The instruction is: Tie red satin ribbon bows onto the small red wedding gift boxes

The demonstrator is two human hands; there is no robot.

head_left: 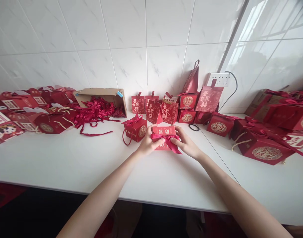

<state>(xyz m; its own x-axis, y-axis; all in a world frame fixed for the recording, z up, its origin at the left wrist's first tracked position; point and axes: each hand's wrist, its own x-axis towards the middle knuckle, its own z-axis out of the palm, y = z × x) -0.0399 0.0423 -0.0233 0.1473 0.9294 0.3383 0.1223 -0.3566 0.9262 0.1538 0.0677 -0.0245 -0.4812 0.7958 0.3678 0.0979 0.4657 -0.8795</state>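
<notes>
A small red gift box (pixel 163 130) with pale lettering is between my two hands at the middle of the table. A crimson ribbon (pixel 176 148) is tied round it in a bow, with a tail hanging over the front. My left hand (pixel 149 142) grips the box's left side, its thumb on the front by the ribbon. On the opposite side my right hand (pixel 185 142) grips the box, the thumb pressing near the bow. Just left of my left hand stands another red box (pixel 135 129) with a bow and a cord loop. The box's underside is hidden.
A cardboard box (pixel 99 91) on its side spills red ribbons (pixel 98 110). Red gift boxes crowd the left, with larger ones (pixel 265 145) at right. Several pointed red boxes (pixel 153 112) line the tiled wall. A white power strip (pixel 218 79) with a black cable stands behind.
</notes>
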